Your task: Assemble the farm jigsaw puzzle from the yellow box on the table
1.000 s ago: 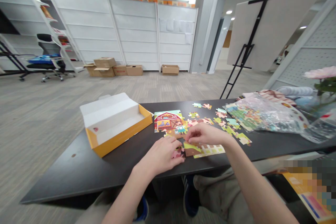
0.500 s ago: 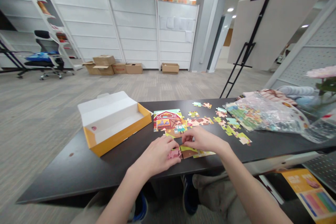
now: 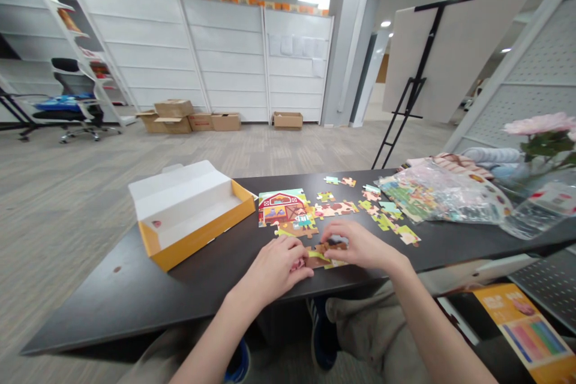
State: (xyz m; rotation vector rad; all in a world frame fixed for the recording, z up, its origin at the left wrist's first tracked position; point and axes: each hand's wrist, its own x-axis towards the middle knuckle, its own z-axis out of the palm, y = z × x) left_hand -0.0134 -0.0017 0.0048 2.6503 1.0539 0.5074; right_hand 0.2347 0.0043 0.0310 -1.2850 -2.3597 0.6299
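Note:
My left hand (image 3: 279, 264) curls over the pink end of a strip of joined puzzle pieces (image 3: 317, 259) near the table's front edge. My right hand (image 3: 360, 245) grips a brown puzzle piece (image 3: 332, 246) between thumb and fingers, at the strip's upper edge. Part of that piece is hidden by the fingers. Just beyond the hands lies a joined puzzle section with a red barn (image 3: 282, 207). A cow section (image 3: 336, 209) lies at its right side; whether they interlock is unclear.
Loose puzzle pieces (image 3: 384, 216) lie to the right, before a clear plastic bag (image 3: 445, 195) with printed sheets. An open yellow box (image 3: 198, 243) with a white lid stands at the left. A vase of pink flowers (image 3: 542, 132) stands far right on the black table (image 3: 108, 291).
My right hand has shifted right and its fingers have spread somewhat, exposing the brown piece and the barn section's lower edge. My left hand stays on the pink end. The view has tilted slightly.

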